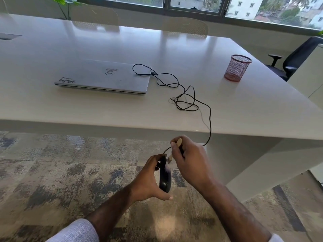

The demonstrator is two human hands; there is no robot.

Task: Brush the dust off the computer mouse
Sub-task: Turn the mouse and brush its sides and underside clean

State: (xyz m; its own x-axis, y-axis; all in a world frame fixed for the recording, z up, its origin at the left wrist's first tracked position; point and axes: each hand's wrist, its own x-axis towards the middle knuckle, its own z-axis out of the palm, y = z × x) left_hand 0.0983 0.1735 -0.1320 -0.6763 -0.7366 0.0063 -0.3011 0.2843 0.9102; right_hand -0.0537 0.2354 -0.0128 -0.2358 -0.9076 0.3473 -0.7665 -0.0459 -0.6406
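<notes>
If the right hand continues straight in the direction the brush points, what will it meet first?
The right hand holds a small wooden-handled brush aimed down and left. First in that line is the black computer mouse, held on edge by the left hand. The bristles look already at its surface, though depth is unclear.

Left hand (148,179) grips mouse (165,177); right hand (190,161) holds brush (174,151).

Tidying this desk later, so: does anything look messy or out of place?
Only the mouse cable: it lies in tangled loops on the table beside the closed laptop, then hangs over the edge. Nothing spilled or broken.
</notes>
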